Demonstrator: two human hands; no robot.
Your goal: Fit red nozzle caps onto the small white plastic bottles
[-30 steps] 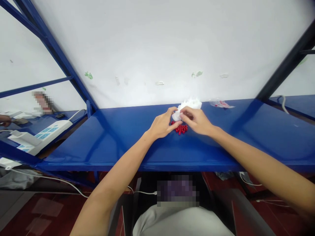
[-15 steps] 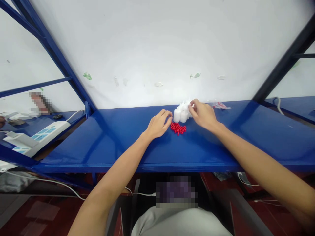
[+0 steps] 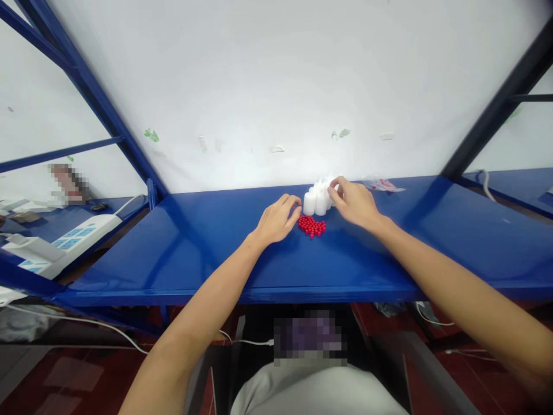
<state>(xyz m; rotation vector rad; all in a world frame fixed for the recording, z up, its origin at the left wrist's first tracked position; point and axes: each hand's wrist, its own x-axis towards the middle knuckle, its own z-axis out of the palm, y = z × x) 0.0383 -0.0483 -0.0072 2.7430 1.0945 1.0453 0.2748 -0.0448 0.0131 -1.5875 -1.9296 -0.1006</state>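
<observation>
Several small white bottles (image 3: pixel 315 200) stand close together on the blue table, near the wall. In front of them lies a loose cluster of small red beads (image 3: pixel 311 226). My left hand (image 3: pixel 280 218) rests on the table just left of the bottles and beads, its fingers curved and apart with nothing between them. At the right side of the bottles is my right hand (image 3: pixel 353 200), with thumb and forefinger touching the group. Its fingertips partly cover the bottles there, and it cannot be made out whether one is gripped.
A clear plastic bag with red bits (image 3: pixel 382 184) lies behind my right hand by the wall. Blue metal posts (image 3: pixel 108 115) frame the table (image 3: pixel 173 259). At the far left are a white power strip (image 3: pixel 78 236) and cables.
Both hands have stayed almost where they were. The whole view has shifted very slightly, and the beads and bottles look unchanged.
</observation>
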